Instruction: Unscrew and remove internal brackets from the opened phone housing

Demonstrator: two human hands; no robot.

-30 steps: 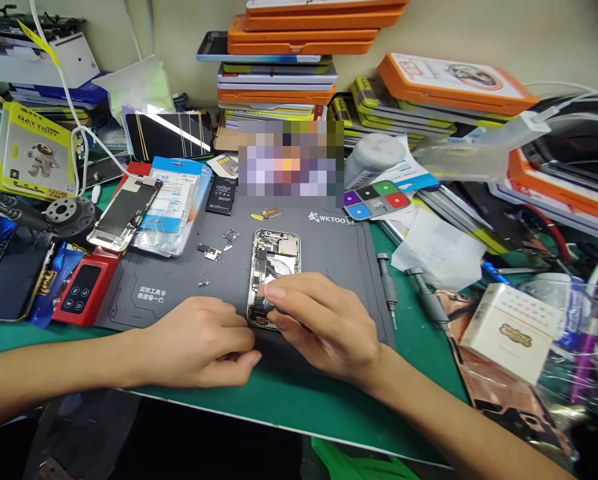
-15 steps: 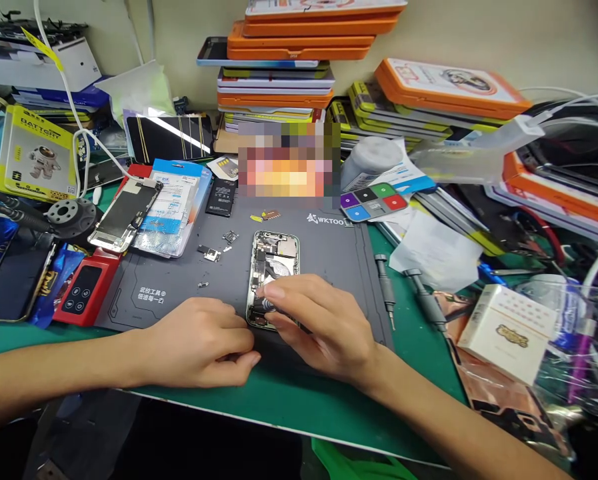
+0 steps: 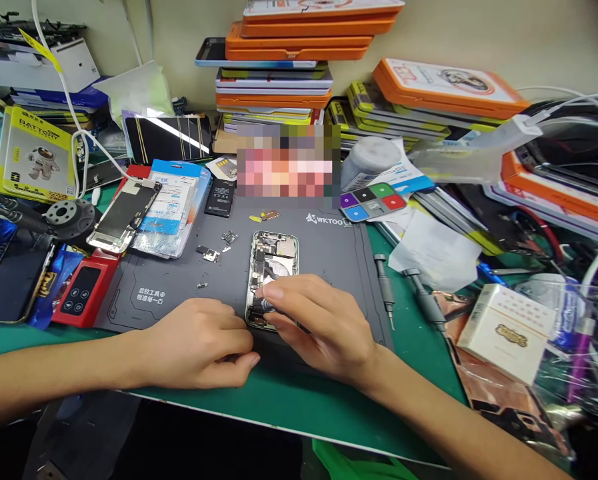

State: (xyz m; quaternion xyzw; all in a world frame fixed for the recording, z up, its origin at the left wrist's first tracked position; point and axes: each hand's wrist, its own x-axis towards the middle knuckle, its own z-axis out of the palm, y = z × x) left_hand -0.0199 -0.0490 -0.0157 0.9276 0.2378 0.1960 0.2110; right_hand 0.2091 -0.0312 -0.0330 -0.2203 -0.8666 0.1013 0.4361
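An opened smartphone (image 3: 273, 249) lies on a grey work mat (image 3: 179, 270), its inner parts exposed. My left hand (image 3: 203, 343) rests in a loose fist at the phone's lower left corner, with nothing visible in it. My right hand (image 3: 323, 327) reaches over the phone's lower right. Its thumb and forefinger are bent towards each other over a dark part in the phone; what they pinch, if anything, is too small to tell. Small metal parts (image 3: 209, 253) lie left of the phone. Further back on the mat is a black phone battery (image 3: 220, 198).
A removed phone screen (image 3: 123, 217) leans at the left by a red device (image 3: 86, 290). Screwdrivers (image 3: 386, 290) and a white box (image 3: 506, 330) lie right. Stacked orange cases (image 3: 299, 48) line the back; a coloured palette (image 3: 373, 202) sits at the mat's far right corner.
Both hands hold nearly the same pose over and beside the phone. The whole view has shifted very slightly; nothing else visibly differs.
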